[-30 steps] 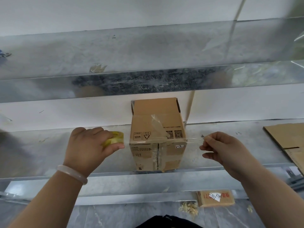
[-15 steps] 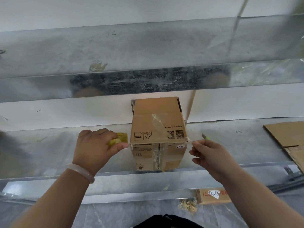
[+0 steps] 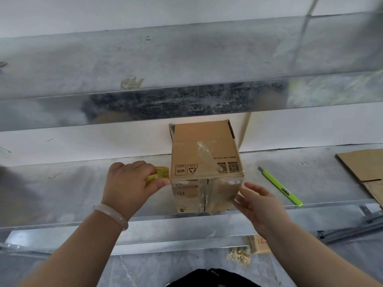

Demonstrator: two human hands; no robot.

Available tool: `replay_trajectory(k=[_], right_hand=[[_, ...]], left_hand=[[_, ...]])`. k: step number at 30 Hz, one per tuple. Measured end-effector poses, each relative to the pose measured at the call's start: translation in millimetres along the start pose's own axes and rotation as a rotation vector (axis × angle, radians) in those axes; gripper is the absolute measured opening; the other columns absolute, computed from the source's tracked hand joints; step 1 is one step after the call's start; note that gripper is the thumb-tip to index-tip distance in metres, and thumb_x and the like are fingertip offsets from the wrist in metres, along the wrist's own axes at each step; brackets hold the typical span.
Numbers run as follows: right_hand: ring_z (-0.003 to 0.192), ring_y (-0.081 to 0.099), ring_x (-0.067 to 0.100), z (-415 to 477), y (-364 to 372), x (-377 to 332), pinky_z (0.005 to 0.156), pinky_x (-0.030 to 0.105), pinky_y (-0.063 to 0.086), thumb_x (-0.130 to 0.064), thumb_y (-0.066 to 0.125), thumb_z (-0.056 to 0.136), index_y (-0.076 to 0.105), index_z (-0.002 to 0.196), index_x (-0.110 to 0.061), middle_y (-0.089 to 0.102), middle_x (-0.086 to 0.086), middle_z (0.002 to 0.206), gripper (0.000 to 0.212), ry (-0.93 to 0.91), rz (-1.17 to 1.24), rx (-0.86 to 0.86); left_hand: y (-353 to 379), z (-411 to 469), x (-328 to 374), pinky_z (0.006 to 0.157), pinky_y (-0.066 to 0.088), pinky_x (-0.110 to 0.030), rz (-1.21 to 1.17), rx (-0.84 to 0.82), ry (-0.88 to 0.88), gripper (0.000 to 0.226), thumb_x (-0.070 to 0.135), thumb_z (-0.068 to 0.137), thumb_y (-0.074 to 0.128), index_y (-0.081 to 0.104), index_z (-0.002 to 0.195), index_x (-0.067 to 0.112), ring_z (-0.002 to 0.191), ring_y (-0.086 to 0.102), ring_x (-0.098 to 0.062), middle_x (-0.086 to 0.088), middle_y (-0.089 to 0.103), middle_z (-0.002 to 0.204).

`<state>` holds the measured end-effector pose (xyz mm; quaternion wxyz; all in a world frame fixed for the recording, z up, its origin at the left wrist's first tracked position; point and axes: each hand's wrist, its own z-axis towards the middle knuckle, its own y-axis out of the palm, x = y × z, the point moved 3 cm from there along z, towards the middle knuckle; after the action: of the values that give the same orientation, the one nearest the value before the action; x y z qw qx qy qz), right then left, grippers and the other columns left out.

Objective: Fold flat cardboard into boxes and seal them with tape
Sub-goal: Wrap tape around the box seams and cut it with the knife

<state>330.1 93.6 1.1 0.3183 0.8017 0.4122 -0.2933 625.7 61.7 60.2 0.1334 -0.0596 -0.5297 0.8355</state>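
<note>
A folded cardboard box (image 3: 204,160) stands on the metal bench (image 3: 83,183), with old tape strips on its top and front face. My left hand (image 3: 128,183) grips a yellow tape roll (image 3: 158,172) right against the box's left edge. My right hand (image 3: 257,201) lies with fingers fairly straight against the box's right front corner, pressing the clear tape onto the cardboard there. The tape itself is hard to see along the front face.
A green utility knife (image 3: 279,186) lies on the bench right of the box. Flat cardboard sheets (image 3: 364,168) rest at the far right. A small brown packet (image 3: 260,243) and debris sit on the floor below. A metal shelf runs above.
My right hand has come leftward from holding the stretched tape end out in the air to lying against the box's right corner. My left hand with the roll has closed in on the box's left edge.
</note>
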Motion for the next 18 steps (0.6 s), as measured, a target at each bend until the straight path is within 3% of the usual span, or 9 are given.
replay_trajectory(k=[2,4,6,8,12,18], right_hand=[[0.089,0.066,0.021,-11,-2,-16,0.077,0.028,0.055,-0.013,0.063,0.093,0.062,0.109,-0.023,0.066,0.006,0.107,0.02,-0.332,-0.273,0.143],[0.095,0.061,0.012,-32,6,-41,0.079,0.018,0.049,-0.021,0.061,0.094,0.063,0.112,-0.031,0.064,-0.006,0.11,0.021,-0.834,-0.566,0.207],[0.104,0.055,0.005,-46,24,-54,0.091,0.02,0.046,-0.027,0.062,0.092,0.066,0.113,-0.028,0.064,-0.009,0.112,0.021,-1.324,-0.737,0.076],[0.11,0.053,0.002,-44,41,-49,0.097,0.029,0.045,-0.031,0.064,0.09,0.07,0.11,-0.022,0.068,-0.008,0.111,0.023,-1.597,-0.872,-0.126],[0.115,0.06,0.015,-23,53,-25,0.098,0.046,0.048,-0.029,0.069,0.091,0.075,0.109,-0.021,0.07,-0.009,0.115,0.021,-1.727,-1.042,-0.239],[0.122,0.058,0.022,-19,44,-24,0.098,0.051,0.047,-0.016,0.063,0.095,0.069,0.121,-0.021,0.065,-0.006,0.126,0.027,-1.84,-1.187,-0.242]], left_hand=[[0,0,-1,0.064,0.035,-0.031,0.001,0.002,-0.003,0.071,0.08,0.084,0.019,0.061,0.068,0.026,0.051,0.049,-0.013,0.013,0.054,0.06],[0,-1,-3,0.064,0.036,-0.031,0.002,0.001,-0.009,0.07,0.079,0.084,0.02,0.062,0.069,0.026,0.051,0.05,-0.013,0.013,0.055,0.062],[1,-2,-5,0.065,0.037,-0.031,-0.001,-0.005,-0.015,0.069,0.079,0.084,0.021,0.063,0.07,0.026,0.053,0.052,-0.013,0.013,0.057,0.063],[2,-2,-5,0.065,0.036,-0.031,-0.005,-0.022,-0.021,0.069,0.079,0.084,0.02,0.064,0.072,0.027,0.054,0.053,-0.012,0.013,0.057,0.064],[3,-4,-8,0.065,0.036,-0.031,-0.022,-0.036,-0.029,0.073,0.081,0.084,0.017,0.063,0.071,0.026,0.054,0.052,-0.012,0.013,0.056,0.064],[8,-5,-8,0.068,0.039,-0.033,-0.105,-0.066,-0.059,0.075,0.083,0.082,0.016,0.063,0.072,0.026,0.056,0.053,-0.013,0.011,0.056,0.065]])
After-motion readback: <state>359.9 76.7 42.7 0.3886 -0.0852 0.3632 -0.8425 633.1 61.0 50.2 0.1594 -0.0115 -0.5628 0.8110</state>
